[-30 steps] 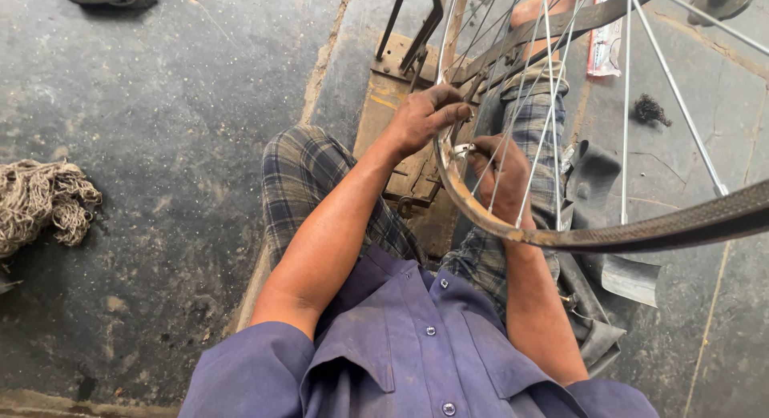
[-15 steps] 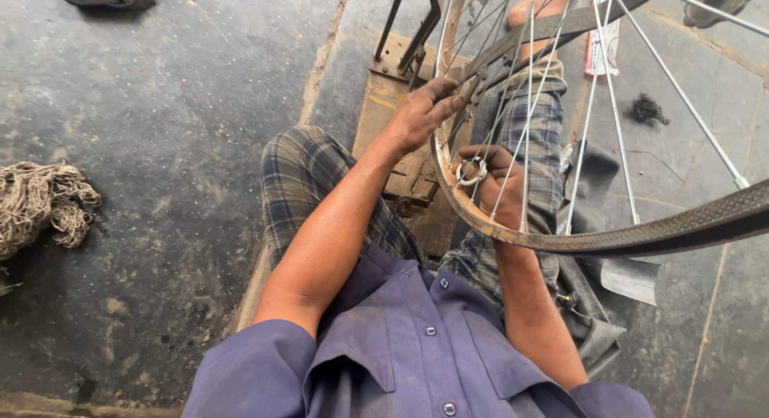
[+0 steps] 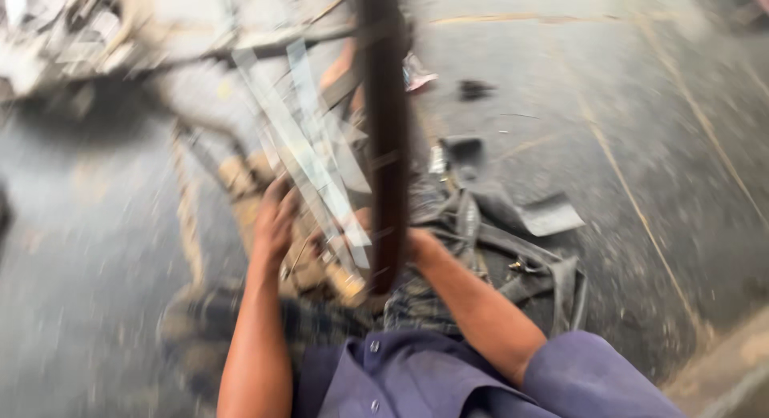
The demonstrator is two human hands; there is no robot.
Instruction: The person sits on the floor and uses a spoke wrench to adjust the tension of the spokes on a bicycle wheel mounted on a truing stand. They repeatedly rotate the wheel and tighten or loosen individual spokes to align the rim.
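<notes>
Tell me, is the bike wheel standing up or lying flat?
Standing up. The wheel shows edge-on as a dark upright band between the left hand and right hand. The picture is blurry.

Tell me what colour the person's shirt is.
The shirt is a blue-purple shade with small pale buttons, seen at the bottom of the head view, though the picture is blurred.

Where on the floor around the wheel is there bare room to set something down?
Bare concrete floor lies right of the dark scraps, out to the yellowish lines, and at far left beside the left hand. It is crowded at the middle: the wheel, both hands, the right hand behind the tyre, and the scraps. The frame is blurred.
</notes>
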